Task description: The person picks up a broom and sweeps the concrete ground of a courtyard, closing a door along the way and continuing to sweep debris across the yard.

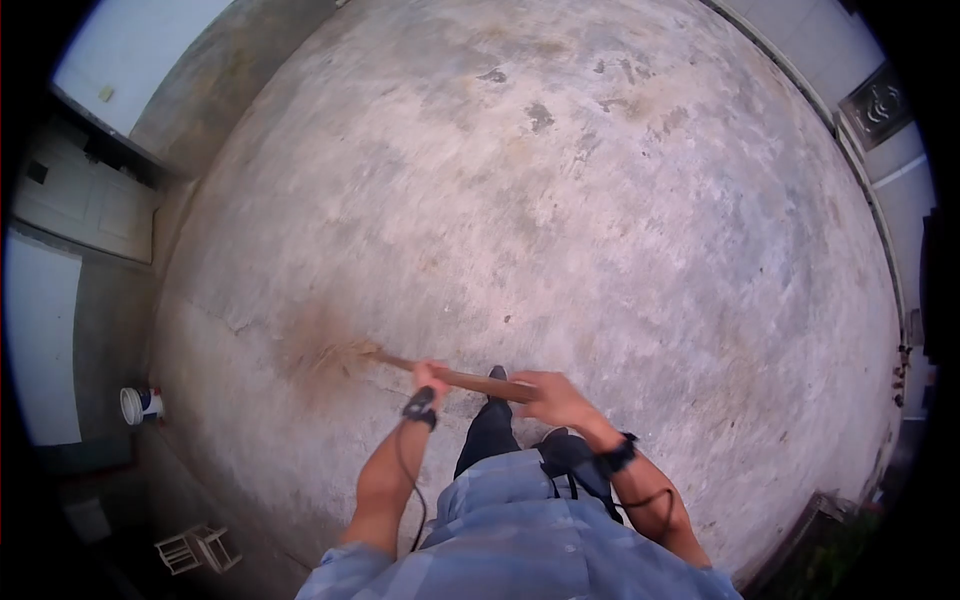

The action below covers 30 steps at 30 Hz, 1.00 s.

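Note:
A broom with a long wooden handle (480, 383) slants across in front of my body, its bristle head (345, 358) low on the concrete floor at the left and smeared by motion. My left hand (430, 378) is wrapped round the middle of the handle. Near the handle's upper end, my right hand (552, 398) grips it with the fingers bent over the wood. Both wrists carry dark bands with cables. My shoe (498, 373) shows just beyond the handle.
Pale, stained concrete floor (520, 200) spreads ahead. A white bucket (141, 405) stands by the left wall, with a small white rack (198, 549) at the lower left. A white door (88, 195) is at the left. Plants (835, 550) are at the lower right.

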{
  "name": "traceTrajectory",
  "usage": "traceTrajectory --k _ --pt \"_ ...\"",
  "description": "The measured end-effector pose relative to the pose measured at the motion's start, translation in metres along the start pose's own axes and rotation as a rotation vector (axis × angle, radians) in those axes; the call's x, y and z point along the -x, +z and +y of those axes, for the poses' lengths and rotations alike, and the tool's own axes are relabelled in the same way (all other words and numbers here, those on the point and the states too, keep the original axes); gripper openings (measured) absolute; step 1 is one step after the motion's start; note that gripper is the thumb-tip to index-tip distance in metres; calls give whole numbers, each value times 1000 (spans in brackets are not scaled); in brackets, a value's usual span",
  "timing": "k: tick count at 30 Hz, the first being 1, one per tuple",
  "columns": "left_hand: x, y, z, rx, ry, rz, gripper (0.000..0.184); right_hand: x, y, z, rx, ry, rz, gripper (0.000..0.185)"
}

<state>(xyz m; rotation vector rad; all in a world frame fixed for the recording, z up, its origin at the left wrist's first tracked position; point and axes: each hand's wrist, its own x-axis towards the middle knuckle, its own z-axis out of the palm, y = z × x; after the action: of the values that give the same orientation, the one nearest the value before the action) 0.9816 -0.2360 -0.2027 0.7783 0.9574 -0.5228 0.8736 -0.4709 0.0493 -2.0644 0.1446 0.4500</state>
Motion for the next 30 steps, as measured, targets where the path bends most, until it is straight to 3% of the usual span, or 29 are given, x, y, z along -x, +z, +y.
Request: traceTrajectory --k 1,2,4,5,6,7,8,9,11,12,14,16,18,21,25,26,28,30 --pt "-7 21 -25 58 -108 -123 17 21 -20 10 -85 46 69 52" --pt "15 60 -48 79 -199 -75 15 45 -31 25 -161 167 111 50" --pt "24 102 -116 -170 -101 39 9 103 -24 72 -465 358 230 47" --pt "28 118 -147 -379 -121 141 6 130 -26 56 -426 456 318 50" --pt "59 135 -170 -529 -55 65 8 158 -19 56 -415 626 335 53" --pt "63 139 -205 -576 -71 63 11 181 -5 44 -687 758 477 53" --pt "95 153 -219 -676 -115 11 14 209 21 52 -742 925 556 54" --pt "131 173 -219 -954 -189 -58 18 225 36 38 -848 955 612 53" --pt "135 158 -298 -1154 -258 -91 14 243 51 6 -1066 997 794 51" --pt "140 157 -332 -1299 -254 -214 23 245 42 -12 -1052 1024 817 54" --pt "179 192 -346 -1346 -431 -319 27 247 34 -30 -1100 1045 930 41" --pt "190 217 -362 -1474 -537 -698 30 244 19 -28 -1044 1005 971 37" --pt "181 216 -417 -1661 -523 -822 32 243 11 -30 -971 948 1027 35" --pt "232 242 -386 -1434 -484 -645 39 259 5 -34 -1004 964 1047 50" --pt "189 238 -393 -1294 -327 -647 42 273 -4 -7 -924 921 996 60" --pt "182 251 -374 -1224 -305 -639 41 277 -6 18 -919 852 881 63" --pt "161 278 -337 -986 -276 -519 24 260 -23 40 -899 779 747 67" --pt "136 306 -294 -720 -169 -355 13 215 -67 47 -925 676 664 56"
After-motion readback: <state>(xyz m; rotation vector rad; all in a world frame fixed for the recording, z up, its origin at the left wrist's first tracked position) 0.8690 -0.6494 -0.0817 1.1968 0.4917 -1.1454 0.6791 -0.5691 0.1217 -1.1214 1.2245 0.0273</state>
